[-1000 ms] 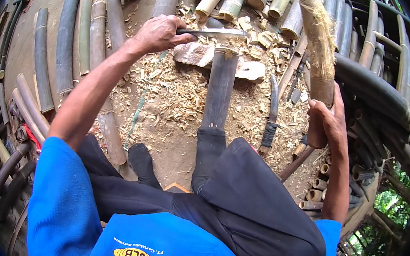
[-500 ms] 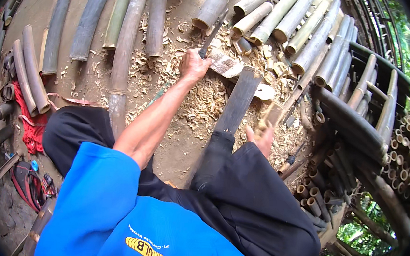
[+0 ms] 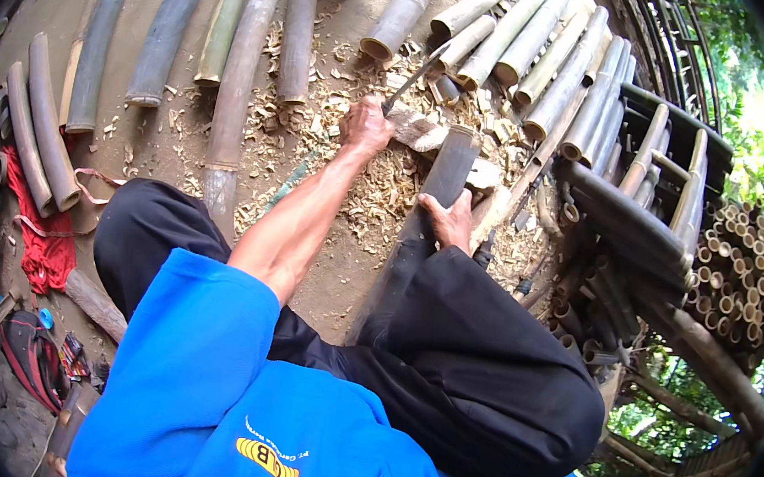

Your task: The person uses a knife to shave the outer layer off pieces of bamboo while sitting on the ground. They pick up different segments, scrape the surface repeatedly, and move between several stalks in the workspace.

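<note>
Knife (image 3: pixel 414 77) is gripped by the left hand (image 3: pixel 367 129), blade angled past the wood block (image 3: pixel 415 131); dark bamboo (image 3: pixel 449 170), top end at the block, is clasped across its edges by the right hand (image 3: pixel 452 220); room between the separated hands is strewn with shavings (image 3: pixel 388 173).

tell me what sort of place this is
Most likely a bamboo-working area: cut bamboo poles lie side by side, pale shavings are scattered near the person's legs, and the left hand grips a bladed tool.
</note>
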